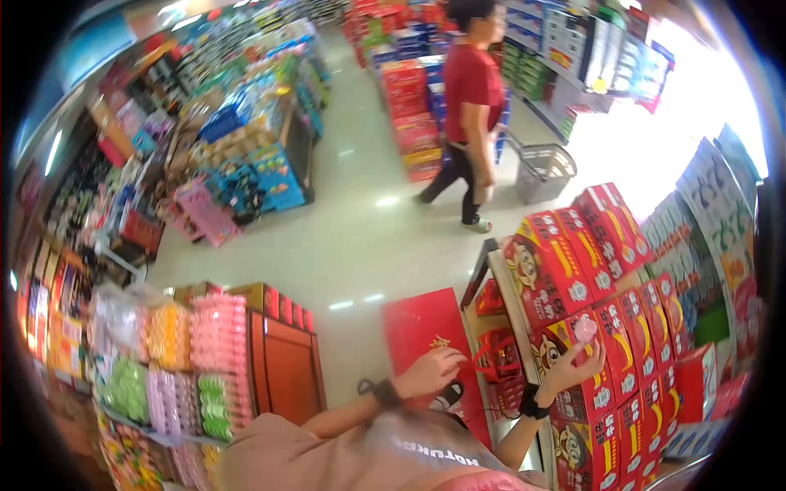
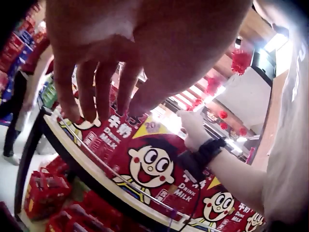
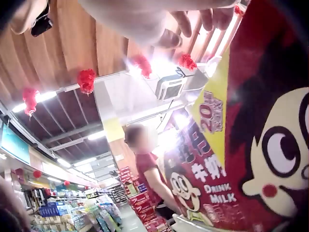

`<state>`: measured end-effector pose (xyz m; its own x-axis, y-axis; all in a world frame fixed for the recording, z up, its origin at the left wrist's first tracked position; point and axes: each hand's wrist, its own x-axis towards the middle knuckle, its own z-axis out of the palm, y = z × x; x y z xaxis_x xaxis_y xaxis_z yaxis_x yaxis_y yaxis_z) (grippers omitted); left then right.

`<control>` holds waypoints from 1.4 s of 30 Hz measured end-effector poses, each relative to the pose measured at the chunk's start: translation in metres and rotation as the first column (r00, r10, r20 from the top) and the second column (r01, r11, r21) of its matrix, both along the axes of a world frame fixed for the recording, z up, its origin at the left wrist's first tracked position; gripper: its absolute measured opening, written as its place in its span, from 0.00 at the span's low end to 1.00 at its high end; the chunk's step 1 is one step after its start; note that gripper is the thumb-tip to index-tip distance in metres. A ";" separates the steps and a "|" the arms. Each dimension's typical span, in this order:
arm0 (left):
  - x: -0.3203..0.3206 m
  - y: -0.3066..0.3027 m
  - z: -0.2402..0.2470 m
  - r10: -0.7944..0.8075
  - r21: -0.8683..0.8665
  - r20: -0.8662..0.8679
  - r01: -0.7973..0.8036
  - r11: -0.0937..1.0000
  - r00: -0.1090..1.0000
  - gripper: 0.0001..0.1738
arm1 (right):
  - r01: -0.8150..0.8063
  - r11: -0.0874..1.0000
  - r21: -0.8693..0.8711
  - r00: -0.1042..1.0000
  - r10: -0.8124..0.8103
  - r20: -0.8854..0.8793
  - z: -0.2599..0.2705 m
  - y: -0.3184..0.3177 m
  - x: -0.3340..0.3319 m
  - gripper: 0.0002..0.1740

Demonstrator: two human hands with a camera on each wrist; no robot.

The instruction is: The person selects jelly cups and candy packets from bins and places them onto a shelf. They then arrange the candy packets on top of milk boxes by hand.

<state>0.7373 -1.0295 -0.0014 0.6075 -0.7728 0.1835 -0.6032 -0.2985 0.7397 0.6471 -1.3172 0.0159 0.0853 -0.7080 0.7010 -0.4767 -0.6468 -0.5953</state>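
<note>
Stacked red milk cartons (image 1: 565, 254) with a cartoon face fill a shelf at the right. My right hand (image 1: 573, 372) is raised in front of the cartons, fingers loosely bent and apart, with no held item visible; whether it touches a carton I cannot tell. In the right wrist view the hand (image 3: 169, 24) crosses the top beside a large carton face (image 3: 285, 154). My left hand (image 1: 430, 372) hovers palm down before my body, above a red panel (image 1: 417, 319). Its spread fingers hang in front of the cartons (image 2: 149, 164) in the left wrist view and hold nothing.
A person in a red shirt (image 1: 475, 90) walks in the aisle near a grey basket (image 1: 544, 172). Red bags (image 1: 495, 352) lie under the carton shelf. Packaged goods (image 1: 172, 335) sit at the lower left by a wooden cabinet (image 1: 286, 368).
</note>
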 end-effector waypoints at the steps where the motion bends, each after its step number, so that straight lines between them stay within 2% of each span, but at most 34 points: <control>1: 0.004 0.017 0.000 0.034 0.015 0.003 -0.034 0.999 0.999 0.16 | 0.006 0.999 -0.038 1.000 -0.005 0.016 0.001 0.011 -0.002 0.17; 3: 0.008 0.052 0.000 0.124 -0.003 -0.001 -0.124 0.992 0.992 0.15 | -0.216 0.955 0.203 0.976 0.207 0.066 -0.008 0.040 -0.007 0.16; 4: 0.011 0.071 0.001 0.175 -0.038 -0.008 -0.175 0.984 0.985 0.15 | -0.322 0.891 0.320 0.947 0.308 0.095 -0.010 0.056 -0.003 0.15; 5: 0.011 0.090 -0.002 0.228 -0.073 -0.014 -0.228 0.971 0.974 0.14 | -0.355 0.846 0.398 0.928 0.370 0.042 -0.006 0.082 0.008 0.13; 6: 0.013 0.109 -0.017 0.265 -0.087 -0.034 -0.267 0.960 0.964 0.14 | -0.457 0.793 0.402 0.861 0.508 -0.023 -0.022 0.098 0.016 0.12; 7: 0.016 0.129 -0.025 0.288 -0.083 -0.039 -0.291 0.953 0.957 0.14 | -0.547 0.728 0.414 0.771 0.630 -0.090 -0.038 0.114 0.023 0.11; 9: 0.019 0.166 -0.034 0.329 -0.078 -0.059 -0.332 0.940 0.943 0.14 | -0.695 0.530 0.485 0.573 0.816 -0.071 -0.036 0.176 0.047 0.11; 11: 0.023 0.205 -0.033 0.379 -0.068 -0.047 -0.381 0.922 0.924 0.14 | -0.723 0.345 0.599 0.350 0.930 -0.113 -0.037 0.234 0.066 0.12; 12: 0.024 0.223 -0.034 0.404 -0.061 -0.041 -0.406 0.912 0.914 0.14 | -0.725 0.219 0.653 0.176 0.975 -0.132 -0.038 0.257 0.076 0.14; 13: 0.024 0.240 -0.034 0.440 -0.056 -0.048 -0.442 0.895 0.897 0.14 | -0.700 0.094 0.708 -0.006 0.991 -0.137 -0.038 0.280 0.086 0.15; 16: 0.019 0.294 -0.038 0.541 -0.040 -0.071 -0.544 0.838 0.838 0.14 | -0.710 -0.071 0.700 -0.362 0.890 -0.277 -0.033 0.349 0.110 0.19; 19: 0.009 0.343 -0.050 0.633 -0.093 -0.130 -0.645 0.758 0.763 0.15 | -0.572 -0.119 0.811 -0.574 0.765 -0.292 -0.023 0.413 0.130 0.21; 20: 0.006 0.362 -0.053 0.647 -0.043 -0.127 -0.656 0.753 0.751 0.15 | -0.634 -0.174 0.753 -0.633 0.675 -0.377 -0.043 0.425 0.139 0.23; 23: -0.014 0.413 -0.058 0.782 0.012 -0.101 -0.785 0.619 0.615 0.15 | -0.656 -0.282 0.700 -0.706 0.558 -0.437 -0.053 0.480 0.156 0.23; 26: -0.032 0.460 -0.052 0.882 0.007 -0.112 -0.887 0.462 0.458 0.16 | -0.563 -0.299 0.770 -0.783 0.491 -0.382 -0.023 0.539 0.158 0.22; 28: -0.046 0.484 -0.055 0.939 0.017 -0.047 -0.940 0.341 0.340 0.16 | -0.506 -0.388 0.770 -0.837 0.438 -0.329 -0.018 0.567 0.160 0.22; 33: -0.085 0.517 -0.055 0.994 -0.068 -0.057 -0.994 0.086 0.090 0.18 | -0.375 -0.496 0.783 -0.926 0.248 -0.286 -0.036 0.614 0.171 0.19; 36: -0.095 0.524 -0.043 0.987 -0.005 -0.159 -1.000 -0.006 -0.005 0.19 | -0.349 -0.519 0.780 -0.936 0.143 -0.323 -0.047 0.637 0.182 0.17; 39: -0.094 0.528 -0.049 0.986 -0.009 -0.146 -0.997 -0.081 -0.079 0.18 | -0.239 -0.613 0.753 -0.966 0.070 -0.250 -0.069 0.665 0.204 0.16; 42: -0.079 0.540 -0.054 0.988 0.014 -0.116 -0.995 -0.100 -0.101 0.18 | -0.229 -0.636 0.737 -0.971 0.101 -0.215 -0.071 0.703 0.230 0.16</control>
<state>0.6580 -0.4892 -0.0549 0.7081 0.6988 0.1011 0.3593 -0.4799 0.8004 0.8766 -0.6146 -0.0553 0.0355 0.9953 -0.0906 0.6487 -0.0919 -0.7555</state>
